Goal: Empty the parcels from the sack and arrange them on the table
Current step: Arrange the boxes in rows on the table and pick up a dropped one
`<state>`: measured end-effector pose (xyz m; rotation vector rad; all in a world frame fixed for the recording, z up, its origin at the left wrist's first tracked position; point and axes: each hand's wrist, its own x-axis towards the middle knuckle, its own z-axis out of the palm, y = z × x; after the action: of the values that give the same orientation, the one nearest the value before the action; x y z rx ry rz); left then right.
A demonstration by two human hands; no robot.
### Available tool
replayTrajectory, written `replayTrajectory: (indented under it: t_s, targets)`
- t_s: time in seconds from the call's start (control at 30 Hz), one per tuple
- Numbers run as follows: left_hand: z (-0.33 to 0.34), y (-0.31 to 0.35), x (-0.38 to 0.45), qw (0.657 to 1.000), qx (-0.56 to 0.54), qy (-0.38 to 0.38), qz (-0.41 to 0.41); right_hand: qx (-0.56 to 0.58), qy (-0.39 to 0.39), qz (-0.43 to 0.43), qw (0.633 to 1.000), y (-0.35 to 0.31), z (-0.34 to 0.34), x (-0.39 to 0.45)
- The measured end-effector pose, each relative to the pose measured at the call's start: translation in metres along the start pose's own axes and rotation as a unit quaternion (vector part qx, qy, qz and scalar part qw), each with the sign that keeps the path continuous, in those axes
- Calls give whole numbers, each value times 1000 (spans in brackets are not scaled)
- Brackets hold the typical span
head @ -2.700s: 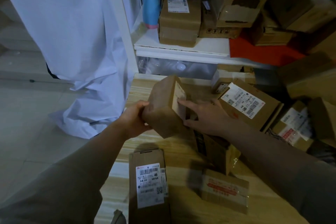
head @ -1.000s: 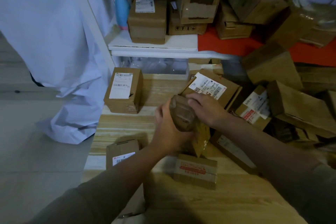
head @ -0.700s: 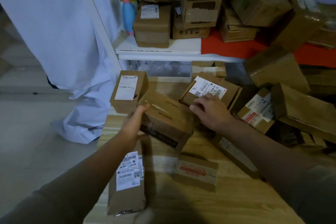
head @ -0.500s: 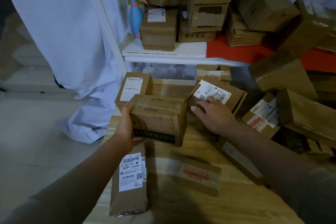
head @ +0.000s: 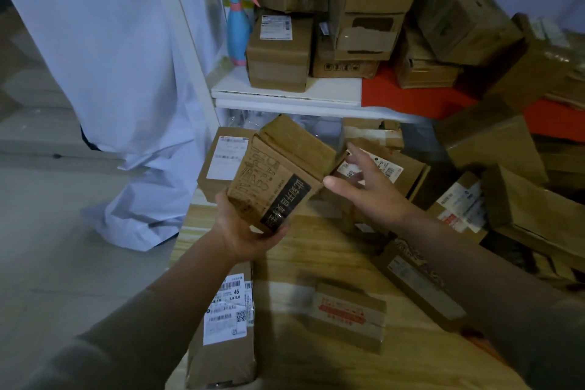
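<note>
Brown cardboard is in the left hand [head: 243, 231]: a printed box [head: 278, 174] held from below, tipped up above the wooden table [head: 316, 367]. Fingers curl round its bottom corner. Beside it, the right hand [head: 370, 193] holds nothing, its fingers spread wide, just off the box's side. Behind the left hand stands a labelled box [head: 221, 161]. Under the left arm lies a long parcel [head: 224, 336]. Below the right hand sits a flat parcel with red print [head: 345, 317].
</note>
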<state>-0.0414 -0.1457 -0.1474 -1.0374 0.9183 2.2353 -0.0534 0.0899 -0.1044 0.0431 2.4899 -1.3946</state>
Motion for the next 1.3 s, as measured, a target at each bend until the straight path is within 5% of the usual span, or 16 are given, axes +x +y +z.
replayTrajectory:
  t_s: [0.2, 0.37, 0.73, 0.87, 0.93, 1.03, 1.1, 1.2, 1.3]
  targets:
    - [0, 8, 5, 994, 111, 3, -16, 62, -83, -35, 994, -22, -2, 4]
    - [8, 9, 6, 964, 267, 9, 7, 74, -22, -4, 997, -28, 14, 14]
    - [4, 6, 20, 973, 228, 25, -3, -127, -6, 64, 990, -13, 51, 41]
    - [0, -3, 21, 967, 256, 0, 3, -33, 24, 66, 997, -14, 54, 36]
    - [3, -13, 20, 955, 294, -3, 31, -57, 57, 60, 995, -17, 56, 37]
    - [4, -22, 25, 925, 322, 34, 200, -100, 72, 45, 991, -14, 64, 38]
    - [0, -20, 28, 916, 291, -24, 273, -100, 77, 20, 992, -9, 70, 36]
    - [-3, -12, 19, 917, 270, -100, 275, -127, 81, 7, 989, -6, 70, 29]
    - [-4, -11, 15, 930, 271, -38, 244, -132, 45, 5, 990, -10, 69, 21]
